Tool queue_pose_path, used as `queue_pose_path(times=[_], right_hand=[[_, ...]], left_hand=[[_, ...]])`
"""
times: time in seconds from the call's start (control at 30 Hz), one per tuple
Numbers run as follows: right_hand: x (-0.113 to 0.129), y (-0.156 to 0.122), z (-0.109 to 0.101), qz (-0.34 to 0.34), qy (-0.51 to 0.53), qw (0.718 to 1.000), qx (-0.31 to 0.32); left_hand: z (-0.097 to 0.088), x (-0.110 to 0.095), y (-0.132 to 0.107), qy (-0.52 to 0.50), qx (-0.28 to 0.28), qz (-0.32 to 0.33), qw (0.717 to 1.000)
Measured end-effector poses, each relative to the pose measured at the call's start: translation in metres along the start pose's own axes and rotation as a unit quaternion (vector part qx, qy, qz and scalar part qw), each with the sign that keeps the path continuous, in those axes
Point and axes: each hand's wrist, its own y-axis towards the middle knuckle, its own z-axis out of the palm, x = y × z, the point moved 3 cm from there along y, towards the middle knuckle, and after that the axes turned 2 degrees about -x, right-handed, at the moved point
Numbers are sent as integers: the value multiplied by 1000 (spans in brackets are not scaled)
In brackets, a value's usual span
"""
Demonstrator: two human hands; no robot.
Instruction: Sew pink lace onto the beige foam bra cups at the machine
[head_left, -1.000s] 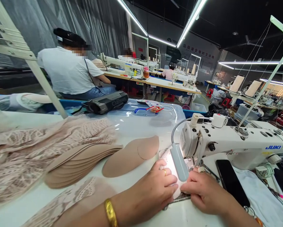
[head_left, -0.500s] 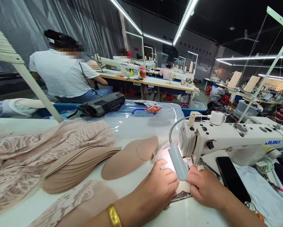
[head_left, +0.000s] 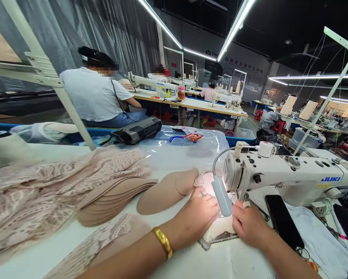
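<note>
My left hand (head_left: 197, 215), with a ring and a gold bangle, lies curled on a lace-covered beige cup piece (head_left: 217, 232) in front of the needle of a white Juki sewing machine (head_left: 281, 176). My right hand (head_left: 248, 226) presses the same piece from the right, fingers bent onto it. The machine's small lamp (head_left: 222, 195) shines on the fabric between both hands. More of the lace piece (head_left: 204, 180) shows behind the needle. A beige cup (head_left: 166, 192) lies just left of my left hand.
A stack of beige cups (head_left: 115, 195) and heaped pink lace (head_left: 45, 193) lie at the left. A black phone (head_left: 281, 221) rests under the machine arm. A clear plastic lid (head_left: 179, 147) and a black device (head_left: 139, 130) sit behind. A person in a white shirt (head_left: 95, 93) sits at another bench.
The lace piece has fed away from me under the needle, and both hands have followed it forward. The camera view has shifted slightly.
</note>
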Motion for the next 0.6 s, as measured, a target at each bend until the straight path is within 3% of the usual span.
queue_pose_path(times=[0.1, 0.17, 0.23, 0.3, 0.37, 0.43, 0.5, 0.6], right_hand=[[-1, -3, 0, -14, -8, 1000, -6], [-1, -8, 0, -19, -5, 1000, -6], [-3, -14, 3, -17, -3, 1000, -3], [-9, -19, 9, -17, 6, 1000, -6], [-14, -21, 14, -33, 18, 999, -11], [-16, -21, 16, -48, 22, 999, -15], [-13, -19, 13, -58, 19, 998, -19], [5, -16, 1, -76, 16, 997, -4]], left_hand=[[-8, -29, -22, 31, 27, 12, 999], [-24, -49, -46, -15, 37, 7, 999], [-45, -57, -76, -65, 15, -40, 997], [-67, -48, -109, -58, -46, -125, 989], [-86, -26, -145, 1, -103, -239, 966], [-99, 0, -175, 54, -87, -371, 923], [-105, 20, -193, 51, -31, -462, 885], [-105, 26, -192, 10, 19, -472, 882]])
